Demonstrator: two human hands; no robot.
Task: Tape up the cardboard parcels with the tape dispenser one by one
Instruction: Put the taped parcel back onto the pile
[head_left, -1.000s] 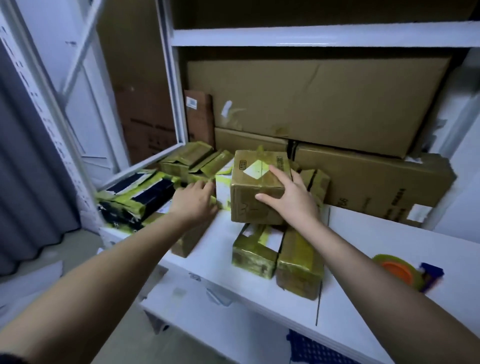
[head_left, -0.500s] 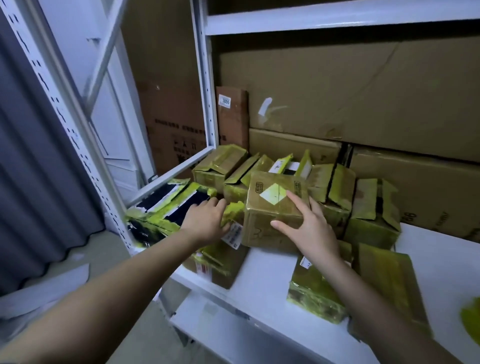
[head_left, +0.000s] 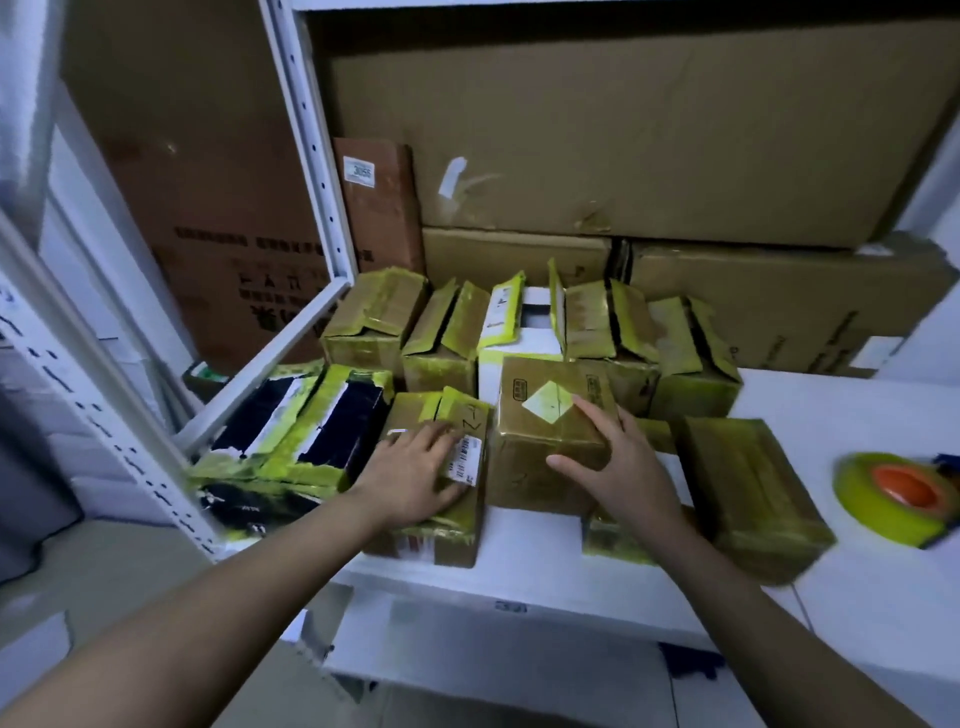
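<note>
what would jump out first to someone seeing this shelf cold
A crowd of small cardboard parcels wrapped in yellow-green tape fills the shelf's left and middle. The right hand rests on the diamond-sticker parcel; the tape dispenser lies far right.

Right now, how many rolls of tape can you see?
1: a yellow-green tape roll with an orange core lies on the white shelf, far right, beyond the right hand and apart from the parcels. More could be hidden behind boxes.

We see brown parcels (head_left: 550, 447) striped with yellow-green tape, a black-and-white box (head_left: 306, 436) at nine o'clock, and a yellow-green tape roll (head_left: 888, 499) with orange core on the white counter (head_left: 857, 597).
</note>
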